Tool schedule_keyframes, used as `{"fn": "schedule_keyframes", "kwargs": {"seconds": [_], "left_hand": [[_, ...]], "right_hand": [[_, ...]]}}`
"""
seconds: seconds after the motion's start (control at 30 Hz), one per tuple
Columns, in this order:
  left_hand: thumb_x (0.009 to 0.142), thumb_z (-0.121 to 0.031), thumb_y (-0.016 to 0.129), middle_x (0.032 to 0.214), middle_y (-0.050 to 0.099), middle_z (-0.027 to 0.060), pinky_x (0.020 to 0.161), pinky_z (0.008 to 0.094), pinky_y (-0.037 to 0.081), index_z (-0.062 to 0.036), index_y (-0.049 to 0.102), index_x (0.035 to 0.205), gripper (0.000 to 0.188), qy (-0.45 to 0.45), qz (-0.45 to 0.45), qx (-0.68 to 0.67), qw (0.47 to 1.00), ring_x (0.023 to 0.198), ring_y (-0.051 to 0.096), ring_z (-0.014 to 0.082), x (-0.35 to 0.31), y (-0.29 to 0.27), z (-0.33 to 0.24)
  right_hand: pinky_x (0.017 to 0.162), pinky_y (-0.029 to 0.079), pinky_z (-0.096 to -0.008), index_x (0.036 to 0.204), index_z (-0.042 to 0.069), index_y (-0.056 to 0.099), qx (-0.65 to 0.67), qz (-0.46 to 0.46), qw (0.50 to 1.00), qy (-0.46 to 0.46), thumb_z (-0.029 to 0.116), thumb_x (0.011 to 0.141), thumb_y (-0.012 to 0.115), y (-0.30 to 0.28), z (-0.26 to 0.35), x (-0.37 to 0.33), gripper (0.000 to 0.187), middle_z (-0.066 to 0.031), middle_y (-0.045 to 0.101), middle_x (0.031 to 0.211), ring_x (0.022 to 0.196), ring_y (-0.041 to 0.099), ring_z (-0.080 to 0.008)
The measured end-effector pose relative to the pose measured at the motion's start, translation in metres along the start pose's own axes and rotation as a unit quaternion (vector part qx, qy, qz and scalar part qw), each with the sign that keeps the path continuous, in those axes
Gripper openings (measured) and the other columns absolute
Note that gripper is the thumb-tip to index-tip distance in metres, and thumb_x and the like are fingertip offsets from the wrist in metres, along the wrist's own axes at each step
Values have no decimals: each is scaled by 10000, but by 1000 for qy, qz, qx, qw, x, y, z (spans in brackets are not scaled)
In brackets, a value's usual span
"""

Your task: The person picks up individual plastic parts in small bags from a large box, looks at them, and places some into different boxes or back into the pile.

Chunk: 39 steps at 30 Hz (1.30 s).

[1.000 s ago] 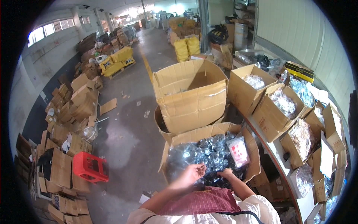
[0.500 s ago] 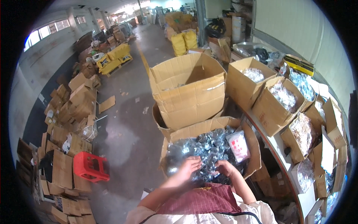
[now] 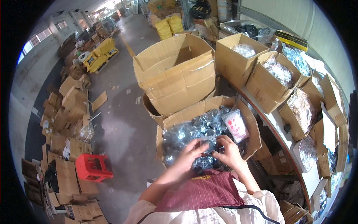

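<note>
Low in front of me stands an open cardboard box [image 3: 254, 149], filled with shiny see-through plastic packets [image 3: 182, 135] that look dark inside. Above this heap, both my hands come together at a small plastic packet [image 3: 209, 142] with something dark in it. My left hand [image 3: 193, 151] pinches its left side between thumb and fingers. On the other side, my right hand [image 3: 228, 152] has its fingers curled at the packet's edge. What exactly the packet contains cannot be made out. A white and pink bag with red print [image 3: 235, 126] lies on the heap beside my right hand.
A tall open carton [image 3: 175, 86] stands just beyond the box. Along the right, a curved table [image 3: 268, 128] bears several cartons of plastic-wrapped goods [image 3: 278, 72]. A red plastic stool [image 3: 93, 167] is on the floor at left, near stacked cardboard [image 3: 67, 175].
My hands have drawn closer together and lifted from the heap, now with a packet between them. The view has shifted, so the surroundings sit higher and further left.
</note>
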State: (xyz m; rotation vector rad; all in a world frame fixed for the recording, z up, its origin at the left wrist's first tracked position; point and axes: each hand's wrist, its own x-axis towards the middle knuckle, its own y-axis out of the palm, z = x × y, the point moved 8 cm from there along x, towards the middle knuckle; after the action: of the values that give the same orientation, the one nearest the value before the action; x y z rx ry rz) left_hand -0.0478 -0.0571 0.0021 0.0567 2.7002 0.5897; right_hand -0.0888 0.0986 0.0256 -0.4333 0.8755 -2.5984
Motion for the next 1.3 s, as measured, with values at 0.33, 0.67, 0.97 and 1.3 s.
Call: {"fn": "schedule_keyframes", "kwargs": {"seconds": [0.33,0.67,0.97,1.3], "left_hand": [[952,-110,537,1156,638,103,861,341,551,25,559,1259,337,75,-51,-27,996,1028,636,185,-3,-20,-16],[988,-165,531,1122,649,114,755,333,589,25,554,1234,312,38,-13,-125,991,889,688,221,-4,-12,-17],[950,-161,597,1021,675,123,691,315,565,18,599,1142,262,-11,20,-121,992,808,683,222,-4,2,-16],[954,-64,481,1136,628,235,980,344,536,136,499,1197,316,123,94,-276,949,1064,637,283,77,-38,-134]], "right_hand": [[923,516,-389,1219,-3,577,60,-51,996,-36,229,784,743,-10,24,-2,520,-178,533,1338,1159,592,-348],[987,476,-392,1255,-4,555,115,-49,991,-48,185,781,743,-14,29,-1,544,-189,525,1355,1220,556,-340],[920,475,-354,1130,-10,576,143,-91,985,-28,172,739,764,-7,10,-3,471,-170,596,1203,1084,592,-278],[845,535,-361,1206,-35,553,194,95,953,212,420,917,640,79,-151,26,546,-152,641,1115,1007,626,-246]]}}
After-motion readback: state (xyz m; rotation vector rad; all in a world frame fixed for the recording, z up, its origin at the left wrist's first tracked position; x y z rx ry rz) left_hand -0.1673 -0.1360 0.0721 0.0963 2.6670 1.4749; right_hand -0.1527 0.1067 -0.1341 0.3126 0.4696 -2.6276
